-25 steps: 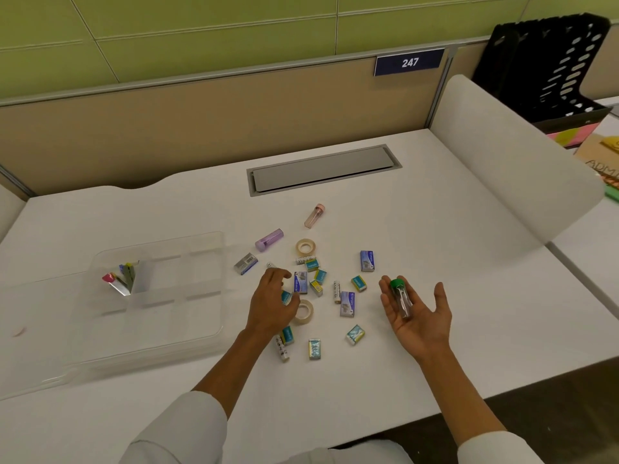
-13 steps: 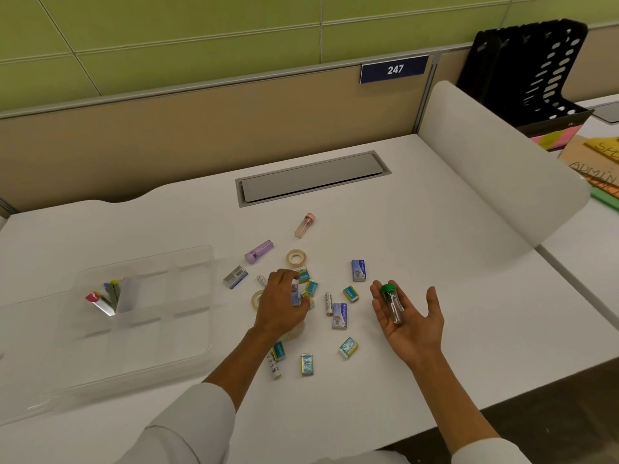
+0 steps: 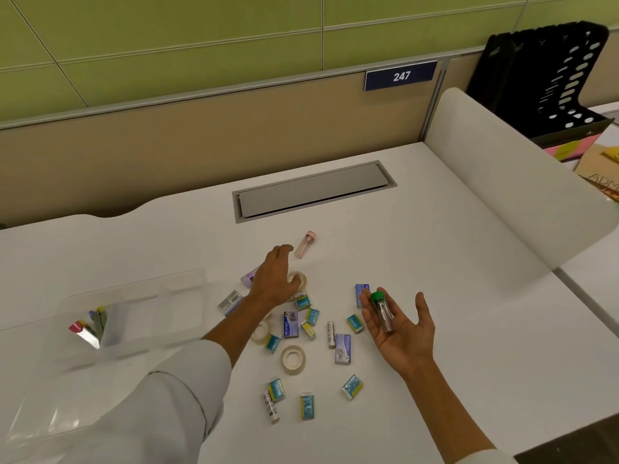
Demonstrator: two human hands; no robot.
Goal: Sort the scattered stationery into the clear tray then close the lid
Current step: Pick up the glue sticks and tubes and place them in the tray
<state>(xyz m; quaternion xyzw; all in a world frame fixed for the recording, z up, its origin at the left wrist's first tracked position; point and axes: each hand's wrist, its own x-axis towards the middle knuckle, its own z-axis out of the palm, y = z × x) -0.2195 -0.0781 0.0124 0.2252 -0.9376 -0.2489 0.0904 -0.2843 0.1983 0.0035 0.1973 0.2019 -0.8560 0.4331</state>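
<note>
My right hand (image 3: 400,333) lies palm up with a green-capped clear tube (image 3: 382,309) resting across its fingers. My left hand (image 3: 273,279) stretches over the pile, fingers apart, fingertips just short of a pink-capped tube (image 3: 304,244). It covers part of a purple tube (image 3: 247,277) and a tape roll (image 3: 299,279). Another tape roll (image 3: 293,360), small blue boxes (image 3: 290,323) and wrapped erasers (image 3: 352,386) lie scattered on the white desk. The clear tray (image 3: 174,289) sits at left with a few coloured items (image 3: 90,324) in one compartment; its lid (image 3: 30,426) lies open toward me.
A grey cable hatch (image 3: 313,192) is set into the desk behind the pile. A white curved divider (image 3: 502,182) rises at right, with a black file rack (image 3: 549,82) and papers beyond it. The beige partition closes the back.
My left hand has lifted off the middle of the pile and reached away from me toward the pink-capped tube. My right hand still holds the green-capped tube in its palm.
</note>
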